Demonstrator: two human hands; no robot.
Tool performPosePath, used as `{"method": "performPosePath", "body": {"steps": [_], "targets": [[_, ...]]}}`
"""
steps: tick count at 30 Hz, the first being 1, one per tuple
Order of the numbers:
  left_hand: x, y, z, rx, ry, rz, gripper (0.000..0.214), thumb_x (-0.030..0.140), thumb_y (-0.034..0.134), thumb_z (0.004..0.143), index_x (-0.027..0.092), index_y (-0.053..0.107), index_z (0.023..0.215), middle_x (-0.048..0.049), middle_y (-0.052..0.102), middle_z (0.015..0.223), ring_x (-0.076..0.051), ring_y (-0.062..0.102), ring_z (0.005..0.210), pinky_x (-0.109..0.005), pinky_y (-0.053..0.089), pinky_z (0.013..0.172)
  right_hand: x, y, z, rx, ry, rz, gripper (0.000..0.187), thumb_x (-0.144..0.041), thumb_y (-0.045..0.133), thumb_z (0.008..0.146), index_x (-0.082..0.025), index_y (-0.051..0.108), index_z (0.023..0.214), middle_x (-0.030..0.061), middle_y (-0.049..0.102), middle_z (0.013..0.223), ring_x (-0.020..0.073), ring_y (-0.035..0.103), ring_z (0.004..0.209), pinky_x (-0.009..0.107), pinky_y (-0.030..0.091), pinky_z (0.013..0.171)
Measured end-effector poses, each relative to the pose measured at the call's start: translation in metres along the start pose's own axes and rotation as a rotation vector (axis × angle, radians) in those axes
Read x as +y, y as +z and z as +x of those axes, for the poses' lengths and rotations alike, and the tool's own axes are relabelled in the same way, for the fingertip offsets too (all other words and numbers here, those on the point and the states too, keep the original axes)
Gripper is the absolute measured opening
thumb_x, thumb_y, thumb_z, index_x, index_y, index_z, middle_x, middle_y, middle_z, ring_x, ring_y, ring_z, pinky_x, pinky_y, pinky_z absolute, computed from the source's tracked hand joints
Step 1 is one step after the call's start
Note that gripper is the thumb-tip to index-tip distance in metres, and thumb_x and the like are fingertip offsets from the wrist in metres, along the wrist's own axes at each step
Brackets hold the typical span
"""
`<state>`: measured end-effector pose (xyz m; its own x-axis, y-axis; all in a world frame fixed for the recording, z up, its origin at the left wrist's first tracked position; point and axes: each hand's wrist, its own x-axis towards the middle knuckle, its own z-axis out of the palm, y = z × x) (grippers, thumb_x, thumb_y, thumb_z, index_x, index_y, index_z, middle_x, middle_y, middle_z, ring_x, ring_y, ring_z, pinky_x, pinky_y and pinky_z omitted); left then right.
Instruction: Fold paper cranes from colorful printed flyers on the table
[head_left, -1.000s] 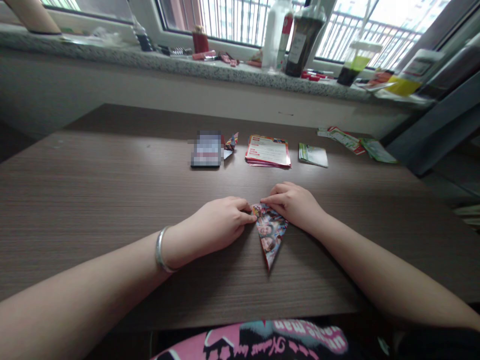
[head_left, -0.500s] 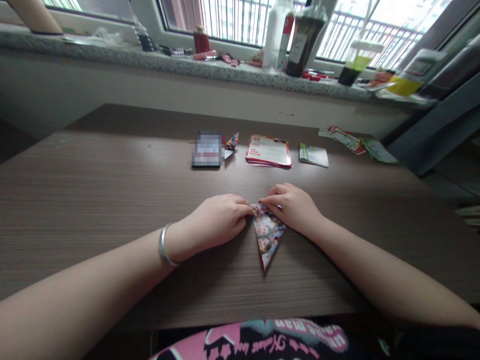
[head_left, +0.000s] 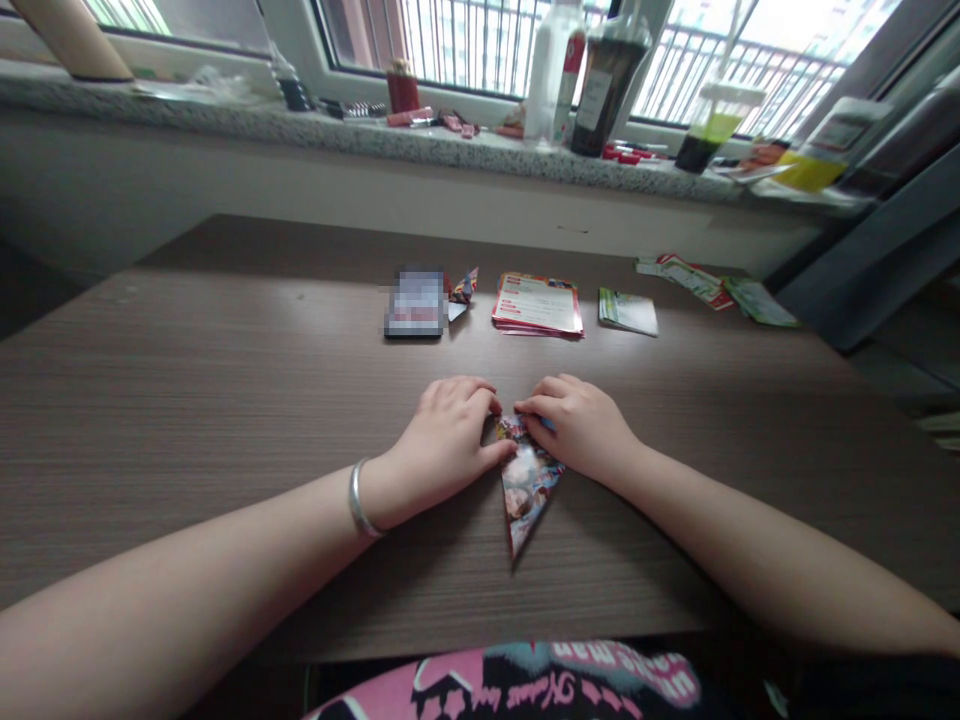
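Observation:
A folded paper triangle (head_left: 529, 490) with a colourful printed picture lies on the brown table (head_left: 225, 400), its sharp point toward me. My left hand (head_left: 454, 435), with a silver bracelet at the wrist, grips the upper left corner, the thumb on top of the paper and the fingers at its far edge. From the other side my right hand (head_left: 577, 425) holds the upper right part, fingertips on the top edge. The two hands nearly meet there, and the fingers hide part of that edge.
Farther back lie a phone (head_left: 415, 303), a small folded paper piece (head_left: 463, 290), a stack of printed sheets (head_left: 538, 303), a smaller stack (head_left: 628, 311) and loose paper strips (head_left: 697, 280). Bottles and cups (head_left: 604, 85) line the granite windowsill (head_left: 442, 145).
My left thumb has come onto the top of the paper and the left hand has opened wider around its corner. The triangle has shifted slightly left and toward me.

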<state>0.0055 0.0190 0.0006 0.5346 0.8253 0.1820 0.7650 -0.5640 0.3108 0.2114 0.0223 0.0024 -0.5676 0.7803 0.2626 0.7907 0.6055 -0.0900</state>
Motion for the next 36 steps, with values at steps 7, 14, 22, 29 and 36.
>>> {"method": "performPosePath", "body": {"steps": [7, 14, 22, 29, 36], "targets": [[0.0017, -0.002, 0.002, -0.013, -0.021, -0.032, 0.03, 0.042, 0.071, 0.078, 0.017, 0.061, 0.092, -0.0105, 0.057, 0.125, -0.03, 0.048, 0.121, -0.05, 0.034, 0.108, -0.0036, -0.0038, -0.0002, -0.005, -0.012, 0.004, 0.021, -0.027, 0.053, 0.093, -0.02, 0.072, 0.096, 0.0072, 0.068, 0.091, 0.0207, 0.056, 0.084, 0.032, 0.042, 0.073], [0.0024, -0.0016, 0.0032, -0.036, -0.067, -0.078, 0.031, 0.042, 0.073, 0.076, 0.018, 0.063, 0.092, -0.0106, 0.055, 0.126, -0.031, 0.046, 0.123, -0.054, 0.031, 0.111, -0.0032, -0.0041, -0.0011, -0.007, -0.015, 0.032, 0.021, -0.035, 0.057, 0.092, -0.02, 0.072, 0.096, 0.0074, 0.066, 0.09, 0.0206, 0.055, 0.084, 0.033, 0.041, 0.074], [0.0012, 0.0024, 0.0036, -0.037, -0.088, -0.177, 0.02, 0.038, 0.069, 0.08, 0.019, 0.066, 0.087, -0.0108, 0.054, 0.13, -0.031, 0.043, 0.128, -0.055, 0.031, 0.112, -0.0011, -0.0012, -0.0002, -0.016, -0.014, 0.139, 0.02, -0.034, 0.063, 0.088, -0.02, 0.071, 0.1, 0.0072, 0.065, 0.095, 0.0213, 0.054, 0.088, 0.034, 0.042, 0.081], [-0.0058, 0.0071, 0.0052, -0.003, 0.045, -0.237, 0.009, 0.029, 0.066, 0.081, 0.02, 0.067, 0.083, -0.0051, 0.064, 0.12, -0.026, 0.047, 0.126, -0.05, 0.03, 0.113, 0.0041, 0.0042, 0.0007, -0.003, -0.027, 0.263, 0.011, -0.031, 0.067, 0.086, -0.021, 0.07, 0.089, 0.0046, 0.066, 0.093, 0.0191, 0.054, 0.087, 0.032, 0.041, 0.08], [-0.0041, 0.0014, 0.0056, 0.017, 0.033, -0.301, 0.021, 0.031, 0.067, 0.082, 0.019, 0.064, 0.099, -0.0063, 0.066, 0.109, -0.024, 0.055, 0.11, -0.044, 0.041, 0.101, 0.006, 0.0052, 0.0002, -0.012, -0.014, 0.415, 0.005, -0.024, 0.068, 0.084, -0.019, 0.068, 0.082, 0.0035, 0.068, 0.089, 0.0175, 0.056, 0.086, 0.03, 0.042, 0.08]]}}
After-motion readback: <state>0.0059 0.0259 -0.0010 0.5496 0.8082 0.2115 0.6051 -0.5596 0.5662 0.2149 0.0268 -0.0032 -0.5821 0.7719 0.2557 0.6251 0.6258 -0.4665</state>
